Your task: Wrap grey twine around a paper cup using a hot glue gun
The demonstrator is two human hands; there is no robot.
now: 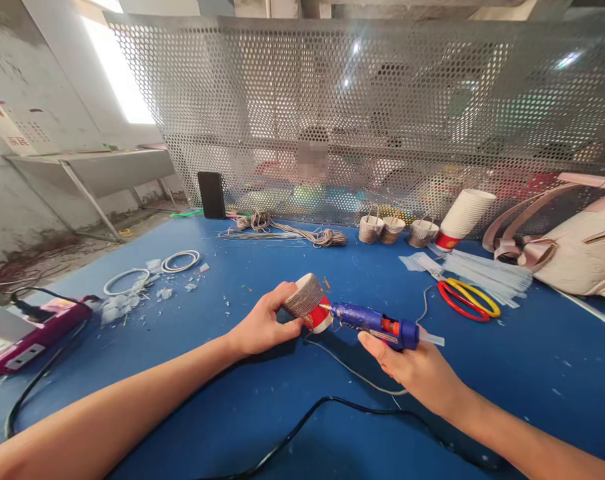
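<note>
My left hand (269,320) is closed around a paper cup (305,298), tilted on its side above the blue table. Brown-grey cord is wound round much of the cup, and a red printed band shows bare near its right end. In my right hand (417,367) is a blue hot glue gun (369,323), a clear glue stick poking out of its back. The gun's nozzle meets the cup, or nearly so, where the cord borders the red part. A loose length of cord (355,373) trails from the cup across the table.
Scissors (469,300) with red and yellow handles lie by clear glue sticks (492,273) at right. Behind are stacked paper cups (465,217), several cord-wrapped cups (371,229), cord bundles (327,237) and a phone (211,195). A black cable (327,400) crosses in front; a power strip (37,333) sits left.
</note>
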